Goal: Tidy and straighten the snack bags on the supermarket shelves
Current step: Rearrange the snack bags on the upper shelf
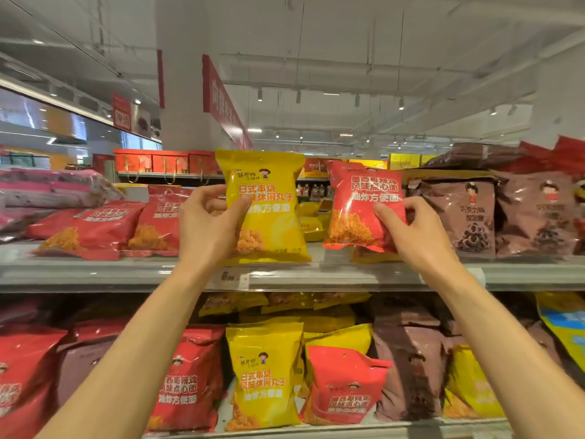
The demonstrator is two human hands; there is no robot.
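Gripping yellow bag [269, 210] left, red bag [361, 204] right.

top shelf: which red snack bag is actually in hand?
The red foil snack bag standing right of the yellow foil bag, pinched by the right hand. The other red bags lie untouched at left.

Bright, even overhead store light from ceiling spots [299, 96] and strips. Glare on the glossy bags, strongest on the red bag [364, 204] and shelf rail [285, 277]. Lower shelf darker, shadowed under the rail. Strong wide-angle bowing at edges; side bags stretched and smeared. Overall soft, text slightly blurred, background hazy.
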